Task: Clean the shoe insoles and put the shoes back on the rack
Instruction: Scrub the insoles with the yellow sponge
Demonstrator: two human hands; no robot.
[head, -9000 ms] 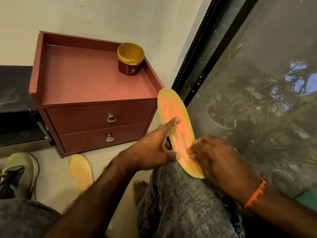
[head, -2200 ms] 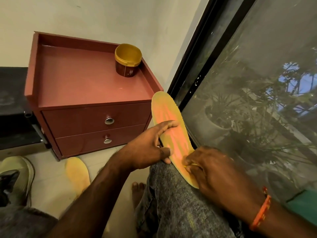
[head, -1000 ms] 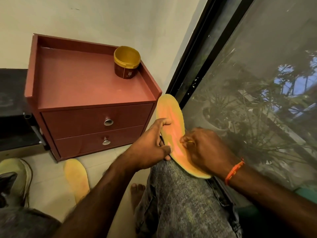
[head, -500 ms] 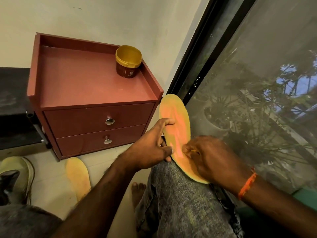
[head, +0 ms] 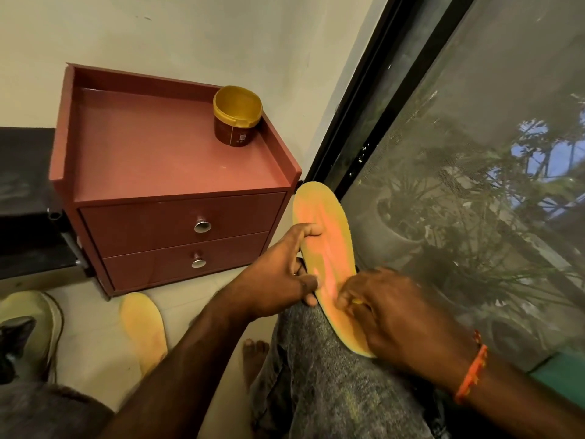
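Insole (head: 326,248) sits propped on the person's raised knee (head: 319,359), toe end pointing up toward the window frame (head: 357,99), heel end down by the right wrist. Orange-yellow top face is toward the camera.

Left hand (head: 278,280) grips the insole's left edge: thumb curled onto the top face near the middle, index finger stretched along the edge higher up, other fingers wrapped behind.

Right hand (head: 402,315) rests on the lower half of the insole, fingers curled, tips pressed on the surface. Something small and yellowish shows between the fingertips; cannot tell what it is or whether it is pinched. Orange band (head: 471,369) on that wrist.

Second insole (head: 144,327) lies flat on the floor (head: 91,331), just in front of the red cabinet (head: 171,191), well apart from the hands. 1 pale green shoe (head: 34,324) lies at the left edge, partly cut off.

Cabinet has 2 drawers with metal knobs. Brown jar (head: 235,117) with a yellow lid stands at the back right corner of its top. Bare toes (head: 254,346) show on the floor below the knee.
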